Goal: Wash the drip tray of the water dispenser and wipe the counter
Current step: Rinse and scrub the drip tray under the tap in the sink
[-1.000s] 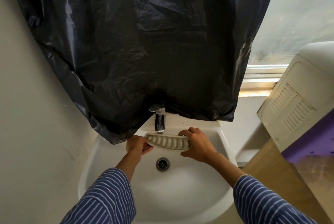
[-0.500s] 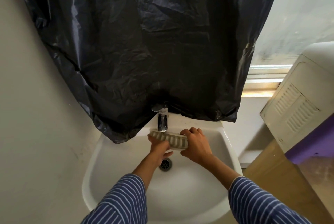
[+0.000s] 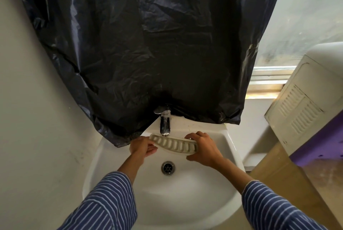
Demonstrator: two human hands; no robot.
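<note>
A white slotted drip tray (image 3: 174,144) is held over the white sink (image 3: 213,202), right under the chrome tap (image 3: 164,125). My right hand (image 3: 206,148) grips the tray's right end, fingers over its far edge. My left hand (image 3: 142,146) pinches the tray's left end between thumb and fingers. The tray lies nearly level with its slots facing up. I cannot tell whether water runs from the tap.
A black plastic sheet (image 3: 148,44) hangs over the wall and touches the sink's back rim. The drain (image 3: 168,167) sits below the tray. A white appliance with vents (image 3: 304,107) and a purple surface (image 3: 319,146) stand at the right, beside a frosted window (image 3: 306,16).
My left hand slid right along the tray's front, then went back to the tray's left end. My right hand kept its hold on the right end.
</note>
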